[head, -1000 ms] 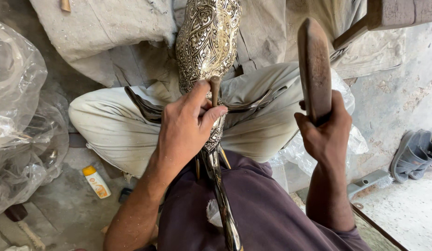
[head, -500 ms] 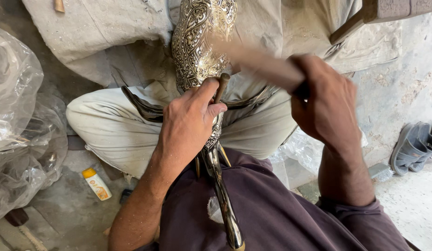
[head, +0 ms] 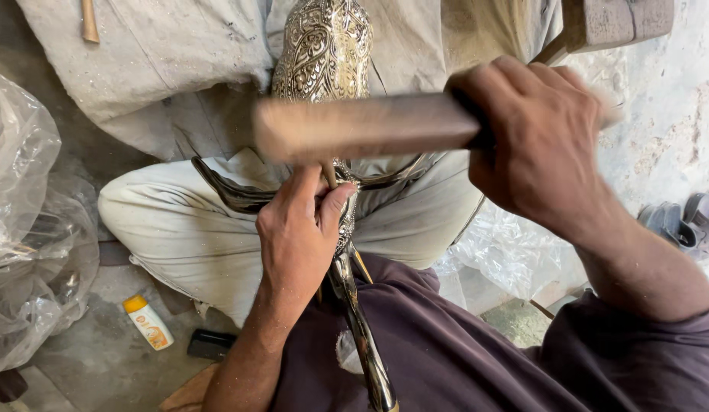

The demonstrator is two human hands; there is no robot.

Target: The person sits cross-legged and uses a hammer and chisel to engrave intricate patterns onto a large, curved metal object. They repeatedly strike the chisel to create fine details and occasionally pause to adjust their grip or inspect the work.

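Note:
My left hand (head: 301, 236) grips a small chisel-like punch (head: 329, 174) pressed against an ornate engraved metal piece (head: 324, 49), whose shiny narrow stem (head: 362, 336) runs down over my dark purple lap. My right hand (head: 538, 137) is closed on a wooden mallet (head: 362, 126), held level and blurred with motion, right above the punch's top. A person in pale dusty clothes (head: 194, 221) sits cross-legged opposite me, and the engraved piece rests against that person's lap.
Crumpled clear plastic sheeting (head: 26, 229) lies at the left, more plastic (head: 507, 252) at the right. A small yellow and white tube (head: 148, 322) and a dark flat object (head: 211, 343) lie on the floor. Grey sandals (head: 686, 221) sit at the right edge.
My right hand has swung the mallet from upright at the right down and leftward until it lies level over the punch. My left hand has kept its grip in place.

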